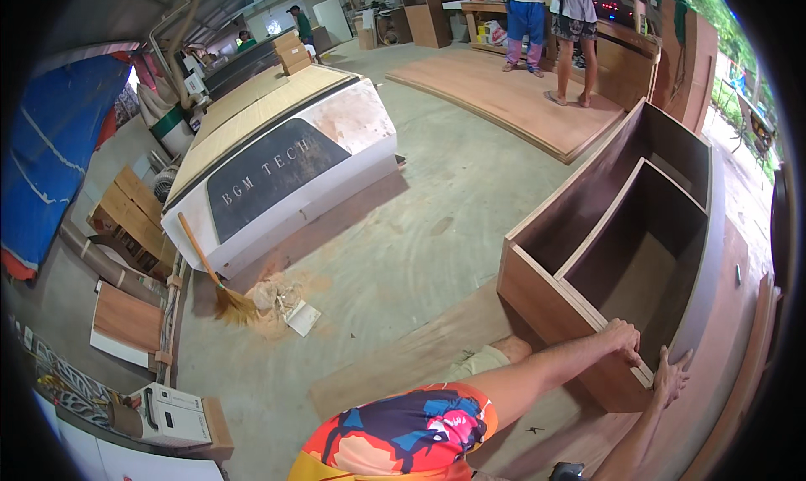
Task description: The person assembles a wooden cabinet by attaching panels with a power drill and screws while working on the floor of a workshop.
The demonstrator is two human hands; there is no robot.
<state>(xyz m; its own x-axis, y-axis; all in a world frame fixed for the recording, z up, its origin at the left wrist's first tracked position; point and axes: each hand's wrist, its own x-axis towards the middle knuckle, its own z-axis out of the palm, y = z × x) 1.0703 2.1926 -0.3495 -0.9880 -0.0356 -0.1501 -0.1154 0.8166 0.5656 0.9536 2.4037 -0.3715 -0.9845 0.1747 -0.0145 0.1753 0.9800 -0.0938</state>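
In the head view, the open wooden cabinet (537, 313) stands at the right with its hollow facing up, a divider (603, 219) splitting the inside, and what seems to be a plywood sheet (403, 359) beneath it. Both hands meet at its near corner. The left hand (623, 338) has its fingers bent over the rim, apparently clenched on the edge; whether a small piece is tucked under them cannot be told. The right hand (672, 376) lies against the outer side with its fingers spread rather than closed.

The likeliest trouble is at that corner — the hands are so near each other that a shift of one panel could nip a fingertip at the joint. A bare wood edge might also leave a splinter in the curled fingers. If the person leaned hard on one corner, the cabinet could slide or tip, and the knee (512, 347) near its base might be knocked. Small dark pieces (534, 430) lie loose on the wood close by — caught under the box, they could make it rock or scratch its face.
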